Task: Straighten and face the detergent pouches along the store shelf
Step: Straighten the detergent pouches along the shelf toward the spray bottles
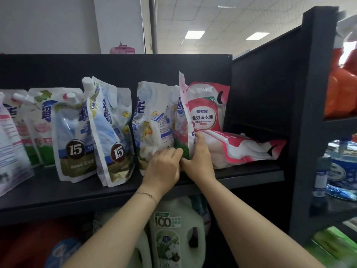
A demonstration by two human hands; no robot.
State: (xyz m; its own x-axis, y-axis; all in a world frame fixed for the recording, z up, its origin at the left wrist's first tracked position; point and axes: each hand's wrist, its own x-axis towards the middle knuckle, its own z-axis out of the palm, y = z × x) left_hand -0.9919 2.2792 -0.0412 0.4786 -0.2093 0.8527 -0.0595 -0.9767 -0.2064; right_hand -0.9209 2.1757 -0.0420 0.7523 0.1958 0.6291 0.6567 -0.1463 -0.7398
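Observation:
Several detergent pouches stand in a row on a black shelf (249, 176). A pink and green pouch (183, 117) stands edge-on near the middle. My left hand (164, 167) and my right hand (199, 159) both grip its bottom, the left from the left side, the right from the right. Just left of it stands a white pouch with yellow flowers (150, 120). Behind it on the right a red pouch (207, 109) stands upright. Another red and white pouch (245, 147) lies flat on the shelf. Two white pouches marked 15 (75, 140) (114, 138) lean further left.
More pouches (38, 120) crowd the shelf's left end. A black side panel (301, 113) closes the shelf on the right, with bottles (342, 93) on the neighbouring rack. Large detergent jugs (175, 231) stand on the shelf below, under my arms.

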